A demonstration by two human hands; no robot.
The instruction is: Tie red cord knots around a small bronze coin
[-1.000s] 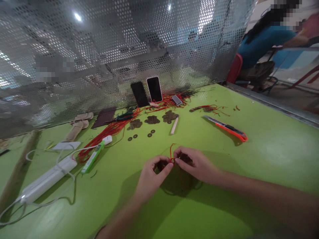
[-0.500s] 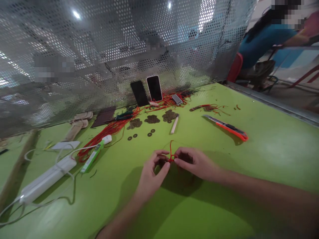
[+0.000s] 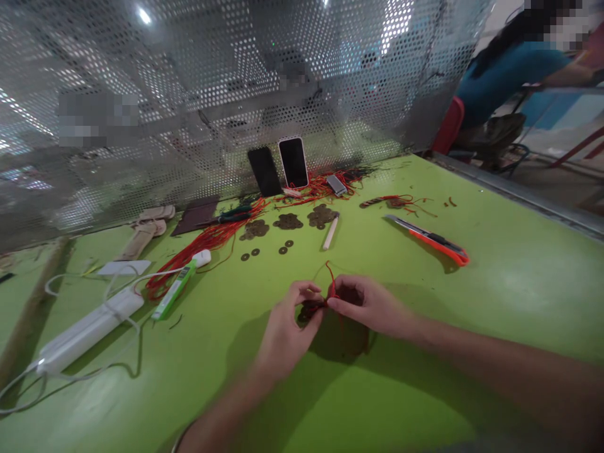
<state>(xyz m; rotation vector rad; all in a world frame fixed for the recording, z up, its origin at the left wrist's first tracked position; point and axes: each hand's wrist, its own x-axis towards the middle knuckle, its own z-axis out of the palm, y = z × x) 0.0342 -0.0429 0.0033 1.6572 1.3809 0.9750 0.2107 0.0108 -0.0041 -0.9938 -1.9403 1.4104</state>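
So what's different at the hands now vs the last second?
The red cord's upright strand has shifted toward the right grip, its top now leaning left. The open loop seen half a second ago no longer shows. No new grab or release visible: left grip and right grip remain closed at the cord. Coin piles and box cutter stayed put.

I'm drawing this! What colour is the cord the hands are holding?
The cord is bright red, best seen in the head view.
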